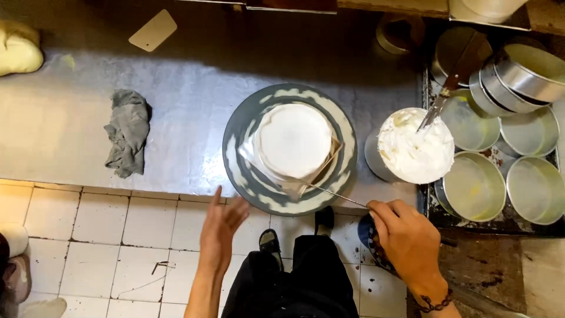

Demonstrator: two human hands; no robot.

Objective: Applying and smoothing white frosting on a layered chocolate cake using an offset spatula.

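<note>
White cake (294, 139) | right hand (406, 238) fingers grasping spatula (335, 195) | left hand (220, 229) released (near turntable (241, 126))

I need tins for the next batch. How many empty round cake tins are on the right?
About 7 tins: three lying flat, one under the knife, one behind it, two tilted and stacked top right. More may be hidden.

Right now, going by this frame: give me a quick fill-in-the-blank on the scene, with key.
1. The right hand holds a thin ____ against the cake.
2. The left hand is open and holds ____.
3. The grey ____ lies crumpled on the counter, left of the turntable.

Missing words: spatula; nothing; cloth
</note>
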